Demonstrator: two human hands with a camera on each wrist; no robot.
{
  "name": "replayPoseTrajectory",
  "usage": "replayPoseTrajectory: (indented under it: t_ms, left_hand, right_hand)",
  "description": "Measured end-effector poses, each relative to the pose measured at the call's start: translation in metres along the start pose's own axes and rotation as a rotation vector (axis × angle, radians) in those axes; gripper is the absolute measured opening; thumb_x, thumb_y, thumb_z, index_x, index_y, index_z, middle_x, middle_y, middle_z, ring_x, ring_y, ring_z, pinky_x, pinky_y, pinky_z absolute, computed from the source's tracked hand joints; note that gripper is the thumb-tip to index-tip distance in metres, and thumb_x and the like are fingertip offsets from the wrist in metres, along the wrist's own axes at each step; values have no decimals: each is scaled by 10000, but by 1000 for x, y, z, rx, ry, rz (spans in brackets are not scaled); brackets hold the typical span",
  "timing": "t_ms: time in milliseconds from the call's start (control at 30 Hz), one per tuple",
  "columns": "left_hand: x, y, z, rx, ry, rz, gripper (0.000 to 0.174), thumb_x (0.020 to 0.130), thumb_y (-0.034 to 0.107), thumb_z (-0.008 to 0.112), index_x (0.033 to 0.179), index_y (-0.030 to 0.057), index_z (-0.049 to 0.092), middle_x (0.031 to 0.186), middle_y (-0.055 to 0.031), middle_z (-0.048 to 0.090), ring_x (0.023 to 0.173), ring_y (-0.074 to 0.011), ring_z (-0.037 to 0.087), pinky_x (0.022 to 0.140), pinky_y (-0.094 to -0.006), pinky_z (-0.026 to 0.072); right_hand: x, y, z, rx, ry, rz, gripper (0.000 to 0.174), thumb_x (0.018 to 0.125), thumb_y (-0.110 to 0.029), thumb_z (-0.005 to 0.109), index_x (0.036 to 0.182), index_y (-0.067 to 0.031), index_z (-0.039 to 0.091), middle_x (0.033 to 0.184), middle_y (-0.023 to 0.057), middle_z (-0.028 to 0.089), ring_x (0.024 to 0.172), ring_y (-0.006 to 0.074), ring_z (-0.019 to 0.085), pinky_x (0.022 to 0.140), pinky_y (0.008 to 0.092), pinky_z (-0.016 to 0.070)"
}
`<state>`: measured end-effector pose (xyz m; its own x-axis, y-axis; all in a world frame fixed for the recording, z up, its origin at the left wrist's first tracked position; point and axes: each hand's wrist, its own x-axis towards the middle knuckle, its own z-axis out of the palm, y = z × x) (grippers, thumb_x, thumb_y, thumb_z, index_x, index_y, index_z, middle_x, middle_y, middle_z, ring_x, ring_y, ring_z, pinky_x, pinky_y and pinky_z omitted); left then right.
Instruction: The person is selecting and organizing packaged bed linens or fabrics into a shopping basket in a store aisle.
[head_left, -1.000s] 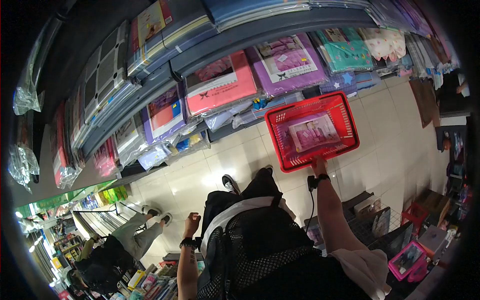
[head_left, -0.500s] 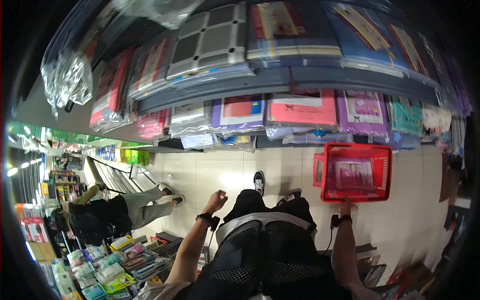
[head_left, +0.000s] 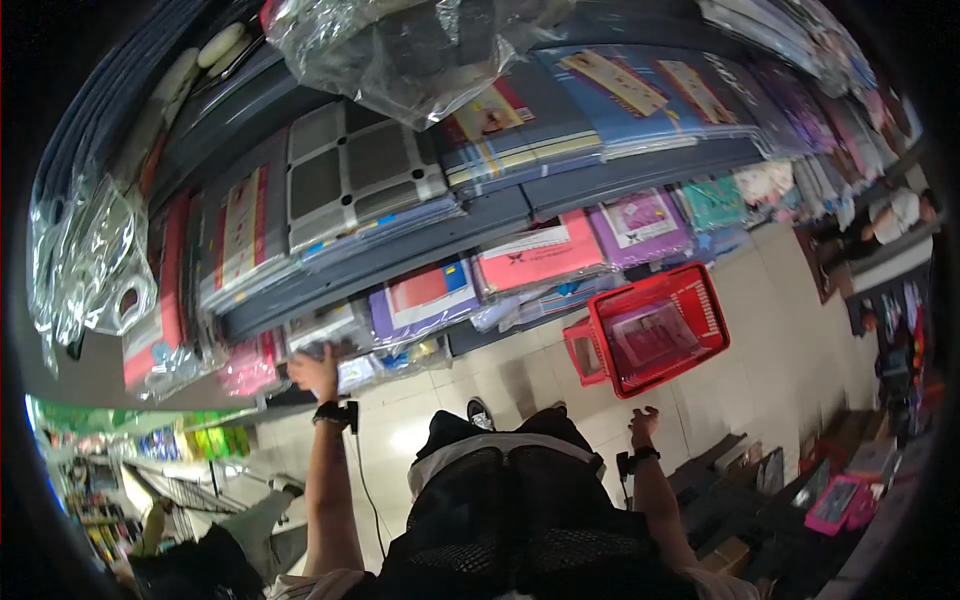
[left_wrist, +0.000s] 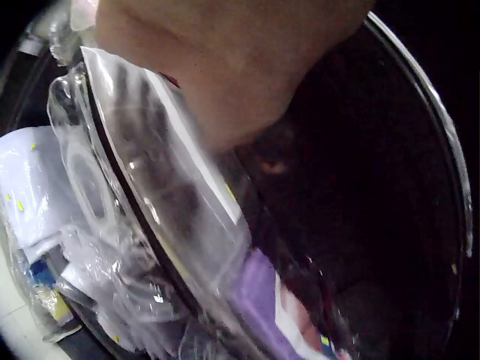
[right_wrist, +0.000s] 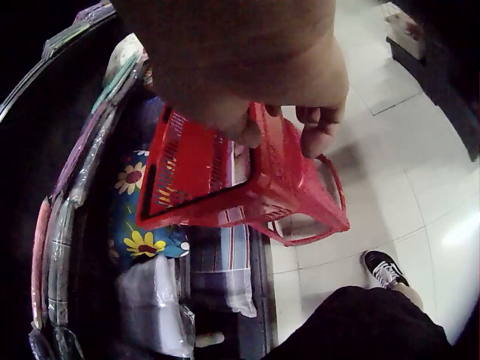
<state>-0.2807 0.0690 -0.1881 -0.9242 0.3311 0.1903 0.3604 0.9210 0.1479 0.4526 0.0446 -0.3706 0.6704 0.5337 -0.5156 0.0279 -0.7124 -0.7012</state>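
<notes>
My left hand (head_left: 316,374) reaches to the lower shelf and touches the front of a grey bedding packet (head_left: 330,328) in clear plastic. In the left wrist view the back of that hand (left_wrist: 232,67) hides most of its fingers, above the clear wrapping (left_wrist: 180,217). Held by nothing, my right hand (head_left: 645,428) hangs with loosely bent fingers just beside a red shopping basket (head_left: 655,385). Inside the basket lies a purple bedding packet (head_left: 650,338). The right wrist view has the right hand (right_wrist: 262,82) overlapping the basket's rim.
Beside the grey packet lie a purple packet (head_left: 425,300) and a coral packet (head_left: 540,262). Above them, the upper shelf holds a checked bedding packet (head_left: 365,170). Another person's legs (head_left: 265,525) are at lower left. Stacked goods (head_left: 850,500) stand at lower right.
My left hand has moved forward and left from beside my body to the grey packet. My right hand has come off the basket's rim. The basket, handle folded outward, sits on the floor.
</notes>
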Motion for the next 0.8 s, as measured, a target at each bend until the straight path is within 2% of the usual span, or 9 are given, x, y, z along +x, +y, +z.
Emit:
replayPoseTrajectory:
  t_ms: [167,300,400,467,533,600,633,700,800]
  left_hand:
    - [52,-56,16,-478,-552,-171,1138,528,634,745,1272,-109,310,1329,-308,276,1237,-418,317,1002,-423,333]
    - [48,-38,-14,-119,-319,-66,1113,521,601,774,1258,-109,336,1334,-295,302,1220,-397,345,986,-439,344]
    - [75,-48,-3,43,-284,6,946,587,551,767,1191,-96,433,1228,-234,449,1111,-343,462,919,-408,405]
    - [112,-62,10,-352,-802,-68,738,661,504,739,1084,-67,541,1033,-164,563,953,-255,545,835,-334,444]
    - [111,-69,13,-660,-773,-198,448,760,357,691,974,-30,616,875,-100,591,823,-189,558,767,-268,449]
    - [120,-75,3,-1233,-935,223,325,816,242,609,984,-35,621,955,-101,603,885,-185,557,798,-285,443]
    - [127,-76,-11,-803,-649,719,271,841,152,520,1030,-24,604,1006,-75,600,926,-193,548,842,-311,428]
    - [118,-64,-35,-1153,-610,665,236,820,110,505,1007,17,615,1022,-76,595,948,-201,538,876,-327,400]
    - [116,-60,-68,-537,-25,1117,238,739,23,574,973,33,615,1018,-126,602,986,-297,528,884,-365,389]
  right_hand:
    - [-61,15,-1,25,-42,163,422,740,-56,629,1118,-101,445,825,104,557,616,195,559,467,335,479]
    - [-84,48,-3,-13,-29,210,400,746,-53,614,1112,-87,454,830,109,554,609,196,548,462,323,462]
    - [-106,46,-3,73,-55,267,388,748,-46,599,1108,-75,457,829,109,552,603,198,540,464,313,450]
    - [-112,37,1,58,-60,269,363,760,-52,577,1105,-71,463,834,108,554,603,197,536,473,304,446]
    - [-113,32,7,123,-133,188,333,777,-62,555,1098,-69,469,843,106,558,611,195,540,473,302,445]
    - [-115,16,13,125,-183,149,300,786,-58,533,1080,-86,475,876,89,580,627,198,562,486,300,452]
    - [-114,9,18,173,-208,132,301,783,-58,539,1077,-91,479,882,78,584,630,197,566,495,306,456]
    - [-109,-6,27,206,-269,114,299,781,-66,549,1072,-99,489,886,60,587,634,194,574,513,313,462]
    - [-110,-34,44,184,-355,33,294,789,-101,558,1077,-109,502,880,51,584,642,186,580,531,309,467]
